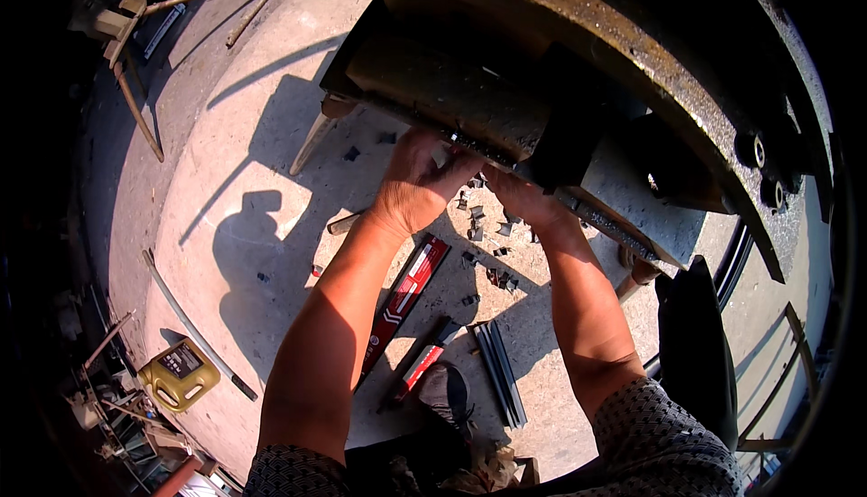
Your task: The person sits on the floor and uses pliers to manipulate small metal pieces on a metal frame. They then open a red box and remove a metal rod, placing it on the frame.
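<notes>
Both hands reach up to the lower front edge of a heavy, dark metal machine [447,90]. My left hand [415,181] is bent closed at that edge, its fingers curled toward the right hand; what they grip, if anything, is hidden in shadow. Close beside it, my right hand [522,197] reaches under the same edge, and its fingers are out of sight. Below the hands, several small dark cut pieces [476,214] lie scattered on the concrete floor.
A long red package [411,289], a shorter red-and-black one [420,372] and dark strips [498,375] lie near my shoe [444,390]. At left are a grey pipe [194,321] and an olive jug [181,375]. A wooden-legged stool [122,32] stands far left.
</notes>
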Tool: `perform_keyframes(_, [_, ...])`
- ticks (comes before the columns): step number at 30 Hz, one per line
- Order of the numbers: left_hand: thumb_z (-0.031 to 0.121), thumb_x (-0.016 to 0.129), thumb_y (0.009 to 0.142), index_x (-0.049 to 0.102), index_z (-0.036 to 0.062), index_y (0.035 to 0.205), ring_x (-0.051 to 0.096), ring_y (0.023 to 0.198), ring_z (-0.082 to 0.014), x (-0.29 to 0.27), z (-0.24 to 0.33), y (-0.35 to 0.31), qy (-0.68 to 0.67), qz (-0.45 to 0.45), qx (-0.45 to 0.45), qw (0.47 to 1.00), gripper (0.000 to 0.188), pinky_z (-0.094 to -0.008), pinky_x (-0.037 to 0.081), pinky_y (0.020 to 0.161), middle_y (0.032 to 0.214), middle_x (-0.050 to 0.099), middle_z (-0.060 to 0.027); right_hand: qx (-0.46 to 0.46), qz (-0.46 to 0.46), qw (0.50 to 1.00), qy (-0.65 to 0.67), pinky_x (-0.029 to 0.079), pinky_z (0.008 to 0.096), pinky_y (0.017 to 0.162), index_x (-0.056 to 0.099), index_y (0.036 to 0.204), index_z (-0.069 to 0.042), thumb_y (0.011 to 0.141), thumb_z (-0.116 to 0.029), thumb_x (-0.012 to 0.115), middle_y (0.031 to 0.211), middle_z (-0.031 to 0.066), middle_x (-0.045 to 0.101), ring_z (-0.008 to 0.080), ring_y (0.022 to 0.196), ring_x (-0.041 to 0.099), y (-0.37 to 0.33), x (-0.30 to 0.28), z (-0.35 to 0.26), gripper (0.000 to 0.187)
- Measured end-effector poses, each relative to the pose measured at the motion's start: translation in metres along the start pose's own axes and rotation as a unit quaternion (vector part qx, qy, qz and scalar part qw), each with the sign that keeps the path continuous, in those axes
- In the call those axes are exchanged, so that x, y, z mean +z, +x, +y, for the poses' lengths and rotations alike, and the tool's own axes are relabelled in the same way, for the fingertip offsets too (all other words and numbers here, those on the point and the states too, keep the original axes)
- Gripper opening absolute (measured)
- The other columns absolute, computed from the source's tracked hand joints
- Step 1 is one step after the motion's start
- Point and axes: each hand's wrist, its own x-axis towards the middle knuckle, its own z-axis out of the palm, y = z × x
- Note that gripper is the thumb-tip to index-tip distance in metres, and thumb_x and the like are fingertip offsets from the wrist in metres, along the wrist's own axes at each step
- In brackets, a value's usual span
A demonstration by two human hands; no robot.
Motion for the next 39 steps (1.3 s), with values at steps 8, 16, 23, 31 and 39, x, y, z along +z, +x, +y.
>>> perform_keyframes(8, [0.019,0.081,0.092,0.073,0.0025,0.121,0.069,0.112,-0.039,-0.003,0.006,0.006,0.038,0.031,0.074,0.996,0.034,-0.0448,0.055,0.096,0.12,0.073,-0.0206,0.061,-0.064,0.985,0.148,0.055,0.0386,0.106,0.066,0.143,-0.014,0.103,-0.046,0.069,0.137,0.009,0.07,0.0261,0.13,0.064,0.023,-0.026,0.011,0.051])
perform_keyframes(16, [0.026,0.086,0.088,0.072,0.0014,0.12,0.069,0.11,-0.0424,0.0,0.001,0.009,0.081,0.057,0.06,0.993,0.043,-0.0461,0.055,0.098,0.116,0.074,-0.0217,0.094,-0.07,0.966,0.229,0.055,0.0385,0.105,0.066,0.142,-0.014,0.103,-0.045,0.069,0.137,0.0097,0.07,0.0261,0.129,0.065,0.025,-0.015,0.028,0.051])
perform_keyframes(23, [0.03,0.088,0.082,0.073,0.0048,0.119,0.068,0.108,-0.0459,0.008,0.01,0.012,0.121,0.046,0.105,0.986,0.046,-0.0505,0.054,0.098,0.116,0.073,-0.0215,0.11,-0.073,0.958,0.256,0.055,0.0385,0.105,0.066,0.141,-0.013,0.102,-0.045,0.07,0.136,0.0102,0.07,0.026,0.129,0.065,0.022,-0.011,0.028,0.05])
perform_keyframes(31, [0.028,0.088,0.079,0.071,0.0019,0.12,0.06,0.117,-0.0509,0.02,0.001,0.007,0.24,0.072,0.067,0.966,0.052,-0.0561,0.049,0.105,0.121,0.067,-0.0269,0.125,-0.07,0.952,0.271,0.055,0.0384,0.104,0.066,0.14,-0.012,0.102,-0.044,0.07,0.135,0.0109,0.07,0.026,0.128,0.065,0.021,-0.014,0.029,0.05])
perform_keyframes(39, [0.028,0.089,0.076,0.071,0.0023,0.123,0.057,0.122,-0.0517,0.03,0.014,0.008,0.201,0.103,0.076,0.971,0.056,-0.0604,0.042,0.112,0.125,0.066,-0.0278,0.145,-0.069,0.948,0.276,0.055,0.0384,0.103,0.066,0.139,-0.012,0.102,-0.043,0.071,0.134,0.0115,0.071,0.026,0.127,0.066,0.02,-0.014,0.029,0.049])
